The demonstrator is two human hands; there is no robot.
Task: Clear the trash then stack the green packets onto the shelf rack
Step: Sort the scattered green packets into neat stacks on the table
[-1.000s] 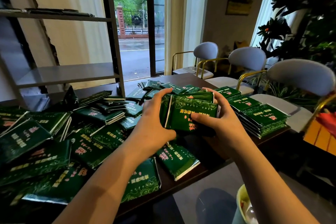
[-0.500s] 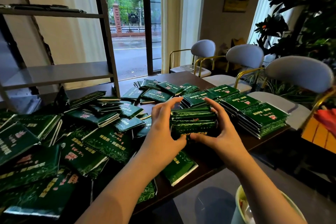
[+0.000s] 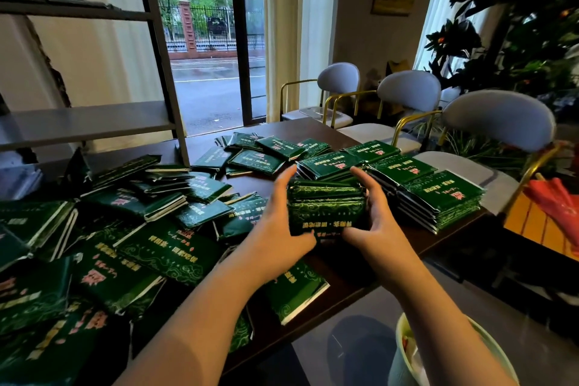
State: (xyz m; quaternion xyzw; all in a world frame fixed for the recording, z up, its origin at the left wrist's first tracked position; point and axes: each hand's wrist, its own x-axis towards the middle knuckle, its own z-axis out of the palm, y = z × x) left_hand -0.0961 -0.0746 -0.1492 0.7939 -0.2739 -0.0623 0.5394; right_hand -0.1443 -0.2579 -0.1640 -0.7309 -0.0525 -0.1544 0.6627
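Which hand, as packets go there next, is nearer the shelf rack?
Left: left hand holds the bundle's side toward the shelf rack; right hand, its far side.

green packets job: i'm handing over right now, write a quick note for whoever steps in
Hands: left hand and right hand both grip one squared bundle of packets at the table.
Sorted: neat stacks along the table's right edge.
Unsorted: loose pile across the left side, before the shelf rack.
Left to do: bundle the pile, move everything onto the rack.
Trash bin sits beside the table.

Green packets (image 3: 169, 247): gold and pink characters, inverted, too blurred to read.
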